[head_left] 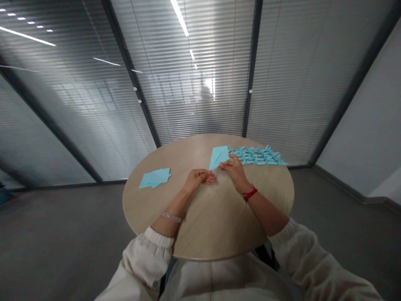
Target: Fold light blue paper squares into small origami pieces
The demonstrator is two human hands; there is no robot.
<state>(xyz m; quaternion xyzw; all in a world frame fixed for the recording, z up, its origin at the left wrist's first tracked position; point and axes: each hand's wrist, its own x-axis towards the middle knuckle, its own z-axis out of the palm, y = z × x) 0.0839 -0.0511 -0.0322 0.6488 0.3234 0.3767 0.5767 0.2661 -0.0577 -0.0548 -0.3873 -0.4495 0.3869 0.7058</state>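
A light-blue sheet of paper (218, 156) with crease lines is held up above the middle of the round table (213, 225). My left hand (201, 178) pinches its lower corner between thumb and finger, the other fingers curled below. My right hand (233, 168) grips the paper's right side near the lower edge. Just behind and right of my right hand, several small folded blue paper figures (257, 155) lie in rows. A few flat blue sheets (155, 178) rest in a loose stack on the left of the table.
The table's curved rim (206, 259) runs close in front of my body. Glass panels with blinds (200, 113) stand behind the table, and a white wall (372, 121) is at the right. Grey floor (78, 238) surrounds the table.
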